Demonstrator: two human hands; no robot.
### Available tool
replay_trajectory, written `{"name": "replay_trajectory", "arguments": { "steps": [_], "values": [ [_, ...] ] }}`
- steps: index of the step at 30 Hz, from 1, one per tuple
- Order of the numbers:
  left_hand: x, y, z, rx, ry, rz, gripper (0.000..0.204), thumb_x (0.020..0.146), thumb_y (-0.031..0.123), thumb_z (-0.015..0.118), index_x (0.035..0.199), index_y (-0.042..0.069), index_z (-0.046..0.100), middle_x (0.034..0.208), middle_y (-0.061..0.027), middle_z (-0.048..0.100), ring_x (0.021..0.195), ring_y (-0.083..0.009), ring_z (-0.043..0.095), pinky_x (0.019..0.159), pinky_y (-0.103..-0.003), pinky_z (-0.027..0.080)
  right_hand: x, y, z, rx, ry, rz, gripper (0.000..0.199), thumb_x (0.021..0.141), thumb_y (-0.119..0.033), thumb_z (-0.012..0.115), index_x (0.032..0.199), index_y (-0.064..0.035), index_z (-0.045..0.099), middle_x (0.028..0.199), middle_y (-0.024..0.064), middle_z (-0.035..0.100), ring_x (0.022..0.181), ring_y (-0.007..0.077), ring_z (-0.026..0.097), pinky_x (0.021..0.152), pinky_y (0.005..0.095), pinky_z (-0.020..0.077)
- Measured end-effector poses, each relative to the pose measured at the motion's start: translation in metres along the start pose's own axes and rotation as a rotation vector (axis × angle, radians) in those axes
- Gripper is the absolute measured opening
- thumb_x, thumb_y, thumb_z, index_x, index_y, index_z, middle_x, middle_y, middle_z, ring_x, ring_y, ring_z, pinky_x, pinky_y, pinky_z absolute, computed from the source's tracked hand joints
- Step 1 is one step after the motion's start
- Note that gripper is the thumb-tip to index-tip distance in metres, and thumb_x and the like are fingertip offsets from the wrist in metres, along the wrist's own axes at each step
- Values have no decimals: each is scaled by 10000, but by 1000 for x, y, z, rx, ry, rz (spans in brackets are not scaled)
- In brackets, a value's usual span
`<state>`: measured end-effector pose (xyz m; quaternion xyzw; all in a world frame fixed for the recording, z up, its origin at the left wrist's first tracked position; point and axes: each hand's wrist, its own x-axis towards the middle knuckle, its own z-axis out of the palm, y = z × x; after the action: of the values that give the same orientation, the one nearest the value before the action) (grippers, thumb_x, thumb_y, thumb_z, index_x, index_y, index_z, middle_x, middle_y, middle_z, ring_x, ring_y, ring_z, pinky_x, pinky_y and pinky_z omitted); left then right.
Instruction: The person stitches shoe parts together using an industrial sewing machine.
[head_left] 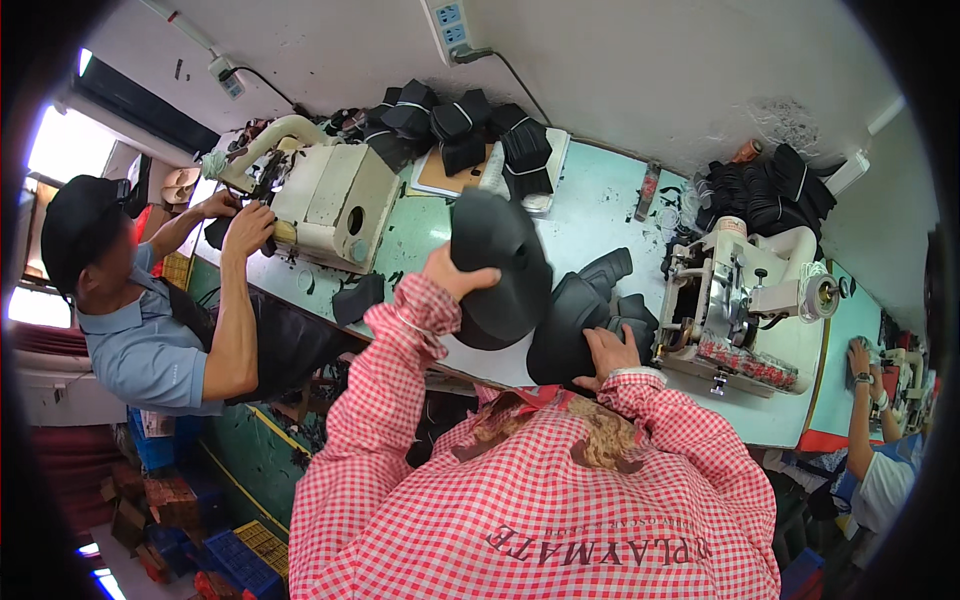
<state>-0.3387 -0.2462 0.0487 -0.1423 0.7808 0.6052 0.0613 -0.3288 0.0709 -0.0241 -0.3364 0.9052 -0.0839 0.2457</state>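
Black and smooth, a curved piece (502,265) is tilting above the pale green table (603,215), just left of a loose heap (565,325) of similar black shapes. The person's left hand (452,273) is gripping its left edge, the thumb lying across the near face while the other fingers are mostly hiding behind. The right hand (612,352) is resting on the heap with fingers spread; I cannot tell whether it is pinching anything. To its right a cream machine (795,265) is standing, and bundled black pieces (465,118) are lying near the wall. On my left a co-worker (150,340) is bending over another machine (345,195).
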Motion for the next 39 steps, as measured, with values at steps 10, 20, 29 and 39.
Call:
{"name": "replay_trajectory", "arguments": {
  "steps": [10,20,29,39],
  "values": [
    [-8,34,90,-388,-462,79,610,638,170,784,1164,-17,538,1051,-105,617,961,-182,583,878,-329,457,-76,15,13,1050,2,-28,722,768,-340,678,1344,-47,357,1369,153,380,1274,276,363,1050,420,293],
    [-13,-73,141,378,-65,-70,933,565,363,824,1270,-57,379,1198,-244,512,1110,-312,517,952,-364,408,-88,26,68,1361,203,699,620,831,-376,646,1225,60,445,1061,185,599,849,187,605,680,285,480],
    [-26,-72,139,64,-135,-69,793,713,281,744,1252,-111,316,1167,-264,508,1083,-343,521,946,-391,409,-38,33,59,942,385,709,817,724,-516,658,1263,44,408,1209,259,510,1132,365,499,956,394,401],
    [50,24,192,1413,-997,653,887,753,760,368,994,-52,631,1087,-208,584,1087,-339,509,956,-409,380,-75,23,23,1178,148,715,792,756,-569,612,1184,85,487,1095,219,589,1040,304,562,916,362,425]
  ]
}}
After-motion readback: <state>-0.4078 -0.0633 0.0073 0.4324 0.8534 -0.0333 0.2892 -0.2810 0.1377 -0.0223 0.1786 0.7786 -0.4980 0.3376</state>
